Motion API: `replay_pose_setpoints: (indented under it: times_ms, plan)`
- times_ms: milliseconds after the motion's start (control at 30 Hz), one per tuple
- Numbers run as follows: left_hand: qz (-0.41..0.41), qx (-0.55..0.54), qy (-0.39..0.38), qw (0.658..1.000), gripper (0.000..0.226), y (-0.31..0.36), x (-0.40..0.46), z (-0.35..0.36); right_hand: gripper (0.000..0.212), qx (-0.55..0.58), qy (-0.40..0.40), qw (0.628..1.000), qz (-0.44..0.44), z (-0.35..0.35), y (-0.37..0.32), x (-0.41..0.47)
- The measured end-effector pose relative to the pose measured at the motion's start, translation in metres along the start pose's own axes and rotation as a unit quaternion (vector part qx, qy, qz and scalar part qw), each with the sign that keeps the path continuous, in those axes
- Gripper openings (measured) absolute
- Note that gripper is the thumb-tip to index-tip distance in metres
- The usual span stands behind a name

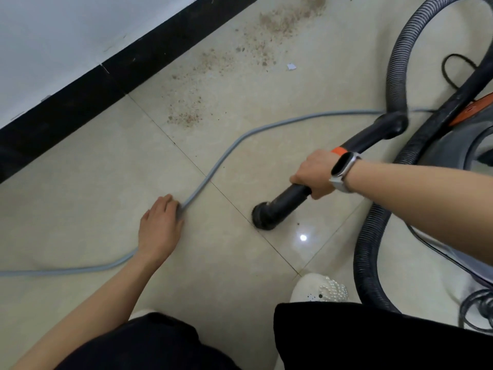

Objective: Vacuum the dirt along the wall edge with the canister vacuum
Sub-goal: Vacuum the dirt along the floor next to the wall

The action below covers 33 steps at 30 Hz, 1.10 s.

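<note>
Brown dirt [213,76] lies scattered on the beige floor tiles in a band running beside the black baseboard [88,94]. My right hand [314,174] grips the black vacuum wand [288,200], whose round nozzle [264,217] touches the floor well short of the dirt. A ribbed black hose [397,62] loops from the wand up and around to the grey and orange canister [458,140] at the right edge. My left hand [160,225] rests on the floor, its fingers against the grey power cord [213,169].
The grey cord crosses the floor from the left edge to the canister. A white paper scrap [291,66] lies near the dirt. A thin black cable [450,70] loops at the right. My white shoe [317,288] and dark trousers fill the bottom.
</note>
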State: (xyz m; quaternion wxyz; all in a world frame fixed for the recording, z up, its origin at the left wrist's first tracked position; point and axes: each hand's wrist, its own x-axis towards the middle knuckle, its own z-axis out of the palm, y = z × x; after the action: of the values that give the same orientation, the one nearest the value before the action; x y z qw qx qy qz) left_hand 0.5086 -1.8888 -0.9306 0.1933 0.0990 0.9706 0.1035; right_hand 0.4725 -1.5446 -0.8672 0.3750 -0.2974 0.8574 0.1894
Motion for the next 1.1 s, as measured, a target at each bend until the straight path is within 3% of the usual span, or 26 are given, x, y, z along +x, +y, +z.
replay_pose_setpoints:
  times_ms: [133,367,633,867,1100]
  plan:
    - [-0.006,0.032,-0.025,0.999,0.047,-0.012,-0.001,0.000,0.025,-0.014,-0.027,0.995,-0.097,-0.008,-0.052,0.019]
    - [-0.025,0.060,-0.060,0.996,0.060,-0.014,-0.003,0.008,0.024,0.023,0.061,0.998,-0.002,-0.040,-0.026,0.041]
    - [-0.064,0.021,-0.054,0.996,0.073,-0.006,-0.002,0.011,0.026,-0.024,-0.045,0.995,-0.085,-0.014,-0.037,0.017]
    - [-0.028,0.007,-0.059,0.998,0.096,0.025,0.008,0.019,0.024,-0.120,-0.081,0.988,-0.052,0.008,0.012,-0.024]
    - [-0.015,-0.027,-0.071,0.997,0.092,0.023,0.008,0.016,0.024,-0.138,-0.068,0.988,-0.003,0.014,0.037,-0.022]
